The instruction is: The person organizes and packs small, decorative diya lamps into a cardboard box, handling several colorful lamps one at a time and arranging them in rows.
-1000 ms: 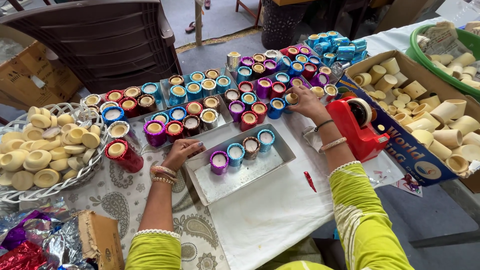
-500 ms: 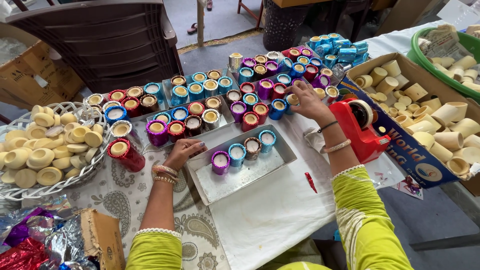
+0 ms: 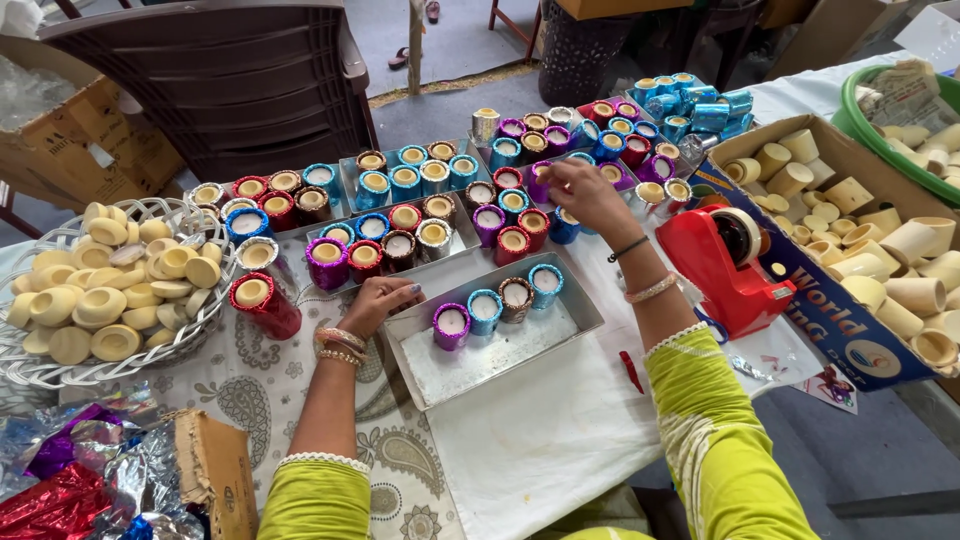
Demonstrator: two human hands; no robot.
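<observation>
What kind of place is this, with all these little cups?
Probably a small home or workshop table for hand-decorating candle cups: rows of foil-wrapped candle cups, a cardboard box of plain cups, and a red tape dispenser beside the right hand.

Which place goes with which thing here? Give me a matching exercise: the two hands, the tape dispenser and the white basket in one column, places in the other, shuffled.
Things:
1. left hand
2. right hand
3. red tape dispenser
4. white basket

Places:
A. at the far left of the table, full of plain pale cups
B. on the near metal tray's left corner
C. over the foil-wrapped candle cups farther back
D. beside the cardboard box on the right

Pairs: 1-B, 2-C, 3-D, 4-A
</observation>
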